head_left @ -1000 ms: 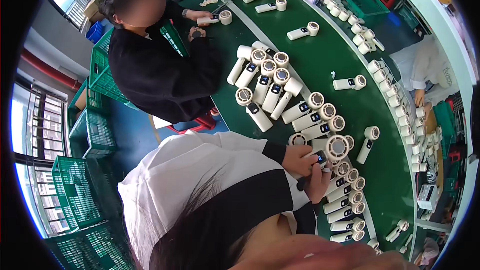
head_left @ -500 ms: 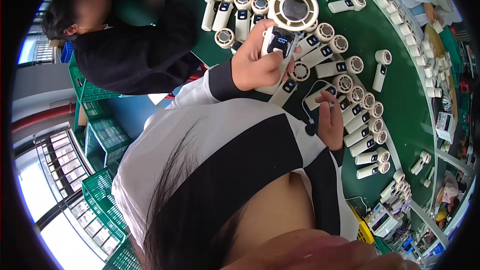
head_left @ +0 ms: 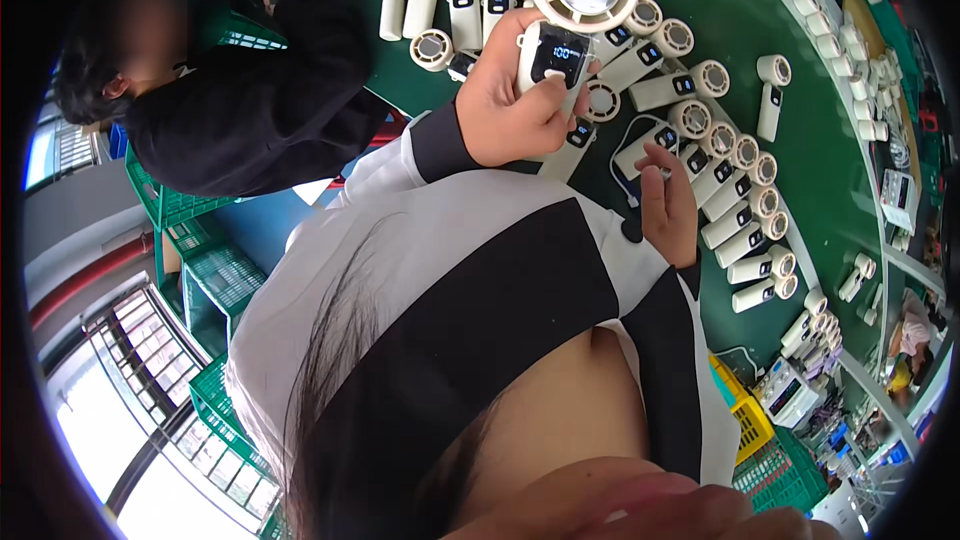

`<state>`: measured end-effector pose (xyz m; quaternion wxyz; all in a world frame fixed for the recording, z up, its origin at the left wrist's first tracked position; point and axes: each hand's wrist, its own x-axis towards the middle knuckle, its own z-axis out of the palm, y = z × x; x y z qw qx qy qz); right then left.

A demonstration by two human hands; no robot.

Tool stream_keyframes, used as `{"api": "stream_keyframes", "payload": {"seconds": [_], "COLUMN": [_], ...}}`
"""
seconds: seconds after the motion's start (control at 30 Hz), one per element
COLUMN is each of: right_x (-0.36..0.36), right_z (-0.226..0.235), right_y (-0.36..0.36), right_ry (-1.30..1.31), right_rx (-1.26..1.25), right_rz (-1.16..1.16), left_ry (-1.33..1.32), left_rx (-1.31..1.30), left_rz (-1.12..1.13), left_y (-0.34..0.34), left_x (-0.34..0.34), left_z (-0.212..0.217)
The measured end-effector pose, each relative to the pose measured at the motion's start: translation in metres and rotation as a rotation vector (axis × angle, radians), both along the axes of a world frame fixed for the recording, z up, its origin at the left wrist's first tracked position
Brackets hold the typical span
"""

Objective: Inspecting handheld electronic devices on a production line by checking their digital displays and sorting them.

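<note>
My left hand [head_left: 500, 105] is wrapped round the handle of a cream handheld fan [head_left: 575, 25], thumb on its front beside a lit display. The fan's round head, with a ring of slots and a silvery centre, points up toward me. To the right, my right hand [head_left: 668, 208] hovers at the table's near side with fingers loosely stretched and nothing visible in them. Just beyond its fingertips lies another cream fan [head_left: 645, 145] with a white cable [head_left: 618, 155] curving beside it. Part of the right hand's palm is turned out of sight.
Rows of similar fans [head_left: 735, 195] lie on the green table [head_left: 820, 210], with another cluster [head_left: 460, 0] at the far left. At left a co-worker's black sleeve [head_left: 260, 120] reaches over the table. Green crates [head_left: 225, 275] stand left; a yellow basket [head_left: 745, 415] sits lower right.
The view has shifted a little, and the held fan sits higher in the picture. My left hand keeps its grip; the right hand stays near the cable. The co-worker's hands have come into sight.
</note>
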<state>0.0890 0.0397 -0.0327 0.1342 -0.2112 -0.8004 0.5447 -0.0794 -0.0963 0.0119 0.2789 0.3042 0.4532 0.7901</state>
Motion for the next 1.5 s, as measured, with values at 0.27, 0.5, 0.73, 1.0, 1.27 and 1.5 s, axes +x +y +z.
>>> {"api": "stream_keyframes", "payload": {"seconds": [0.27,0.5,0.73,1.0,1.27,1.5], "right_x": [-0.003,0.0,0.003,0.004,-0.001,-0.004], "right_z": [-0.002,-0.047,-0.051,-0.053,-0.058,-0.064], "right_y": [-0.002,-0.004,-0.009,-0.007,-0.008,-0.011], "right_ry": [-0.323,-0.425,-0.429,-0.498,-0.504,-0.446], "right_rx": [0.011,0.01,-0.005,-0.038,-0.018,-0.028], "right_rz": [0.028,0.119,0.132,0.152,0.194,0.21], "left_ry": [-0.102,-0.301,-0.415,-0.391,-0.343,-0.299], "left_rx": [-0.133,-0.632,-0.833,-0.765,-0.593,-0.586], "left_rz": [-0.038,-0.103,-0.079,-0.051,-0.123,-0.066], "left_y": [-0.002,-0.033,-0.039,-0.033,-0.035,-0.031], "left_x": [-0.005,-0.001,0.01,0.013,0.002,0.004], "left_z": [-0.018,-0.093,-0.126,-0.118,-0.099,-0.089]}}
